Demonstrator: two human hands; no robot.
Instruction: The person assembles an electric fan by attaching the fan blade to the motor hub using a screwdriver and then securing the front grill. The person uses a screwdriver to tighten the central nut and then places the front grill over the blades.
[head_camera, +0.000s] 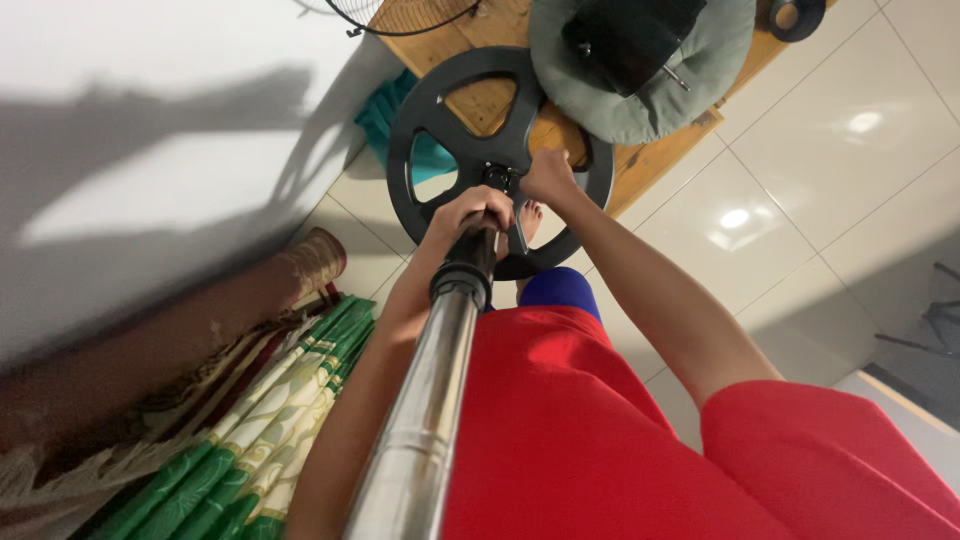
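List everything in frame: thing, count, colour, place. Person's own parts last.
round fan base: 1, black, spoked, upper centre, at the end of the pole
metal pole: 1, silver with black collar, centre, running from the bottom edge up to the base
wooden bench: 1, light brown, top centre
cushion: 1, grey-green, on the bench
dark bag-like item: 1, black, on the cushion
wire fan grille: 1, black, top edge
rolled mats: several, green-white and brown, lower left
tiled floor: white, right
left hand: grips the pole top
right hand: at the base hub
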